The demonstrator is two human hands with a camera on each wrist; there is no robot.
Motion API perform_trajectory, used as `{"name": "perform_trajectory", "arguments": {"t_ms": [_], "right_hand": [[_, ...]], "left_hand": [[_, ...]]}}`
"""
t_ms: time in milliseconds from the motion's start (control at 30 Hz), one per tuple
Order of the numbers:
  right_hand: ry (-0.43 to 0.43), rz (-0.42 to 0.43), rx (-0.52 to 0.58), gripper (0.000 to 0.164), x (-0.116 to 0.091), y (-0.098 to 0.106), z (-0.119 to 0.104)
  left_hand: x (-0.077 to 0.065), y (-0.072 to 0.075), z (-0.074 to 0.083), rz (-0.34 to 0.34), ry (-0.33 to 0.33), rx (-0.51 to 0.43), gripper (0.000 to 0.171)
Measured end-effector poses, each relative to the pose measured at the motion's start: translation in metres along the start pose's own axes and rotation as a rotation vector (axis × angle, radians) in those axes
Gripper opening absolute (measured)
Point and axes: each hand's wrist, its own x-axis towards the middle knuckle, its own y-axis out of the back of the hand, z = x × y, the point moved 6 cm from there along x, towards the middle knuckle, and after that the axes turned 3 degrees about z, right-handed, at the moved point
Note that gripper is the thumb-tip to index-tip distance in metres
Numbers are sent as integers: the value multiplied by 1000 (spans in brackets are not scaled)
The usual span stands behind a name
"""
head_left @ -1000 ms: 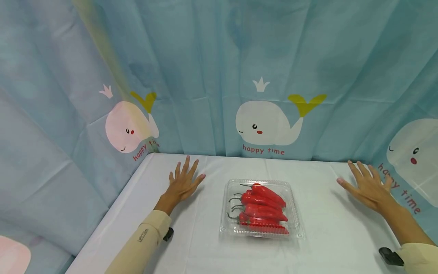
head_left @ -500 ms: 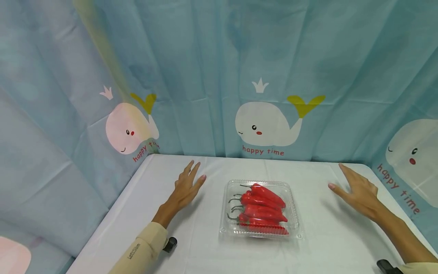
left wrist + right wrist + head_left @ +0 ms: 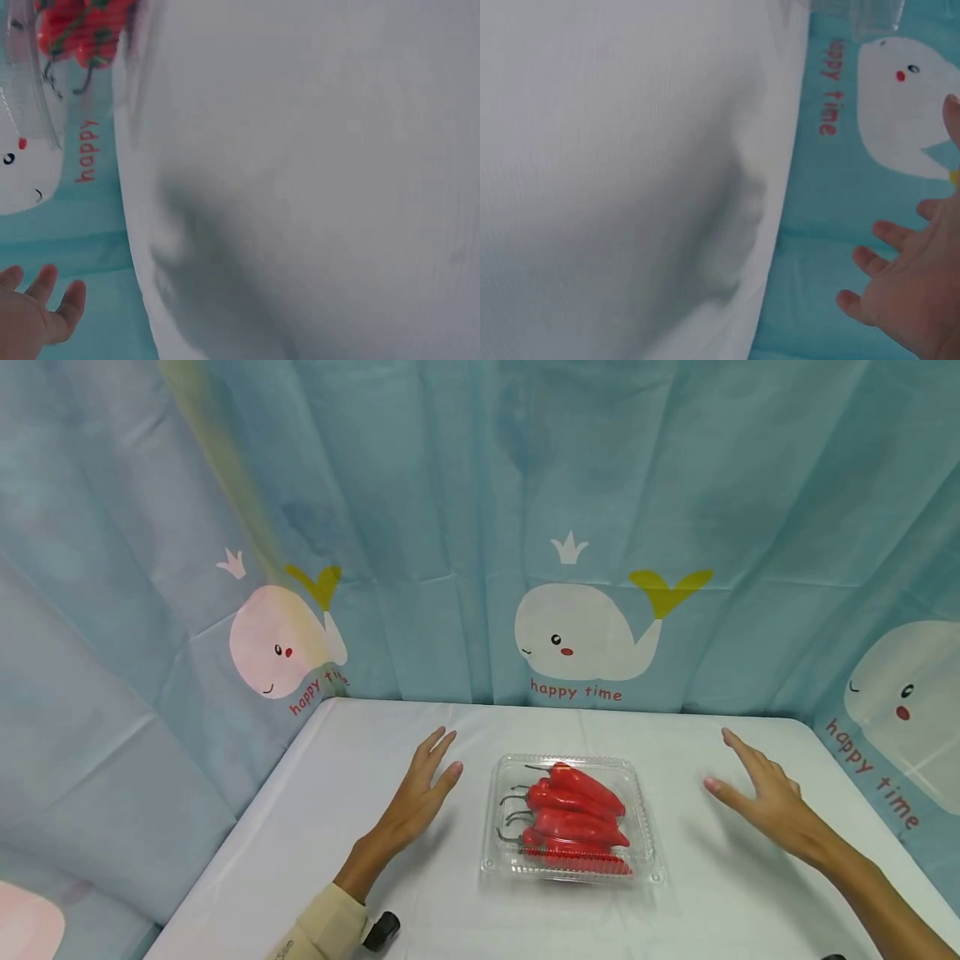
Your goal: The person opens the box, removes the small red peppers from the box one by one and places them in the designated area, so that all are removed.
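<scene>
Red peppers point(image 3: 573, 814) lie in one clear plastic clamshell point(image 3: 643, 827) at the lower middle of the head frame, their green stems pointing left and their tips right; the long axes run roughly across the frame, most slanting slightly down toward the right. At least five peppers show, stacked one below another, though overlap keeps the exact number uncertain. The clamshell looks closed and sits flat on the white tabletop point(image 3: 697, 902), a little wider than deep. Two bare hands flank it, apart from it: the left hand point(image 3: 415, 802) at lower left, the right hand point(image 3: 776, 802) at lower right and farther off. On each, the fingers reach forward, nearly straight, with the thumb spread toward the clamshell, and both palms hold nothing. From the left wrist, stems and part of the clamshell appear at upper left, above the fingertips; from the right wrist, only a clamshell corner enters at the upper right. Three whales point(image 3: 585, 631) are printed on the blue curtain point(image 3: 450, 485) behind.
</scene>
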Motion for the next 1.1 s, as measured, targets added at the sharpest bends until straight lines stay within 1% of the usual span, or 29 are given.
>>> {"name": "perform_trajectory", "arguments": {"t_ms": [100,233,367,533,700,800,900,967,1100], "right_hand": [[-7,-21,40,87,-4,-4,-8],[0,-38,81,86,-12,-7,-17],[8,-54,89,85,-20,-11,-24],[14,-84,96,85,-29,-19,-33],[32,-107,110,86,-37,-27,-40],[37,-128,131,86,-40,-31,-45],[43,-142,145,85,-43,-34,-50],[63,-142,141,84,-46,-37,-52],[108,-136,127,82,-49,-42,-56]], "left_hand": [[-7,-4,9,-12,-11,-47,64],[-15,-11,17,-55,-37,-105,62],[-23,-18,20,-103,-41,-135,62],[-34,-26,20,-144,-20,-143,67],[-43,-30,24,-181,-16,-219,69],[-47,-31,25,-189,-25,-247,69],[-50,-31,24,-187,-28,-256,68],[-52,-30,24,-187,-37,-262,68],[-55,-29,21,-180,-34,-295,68]]}}
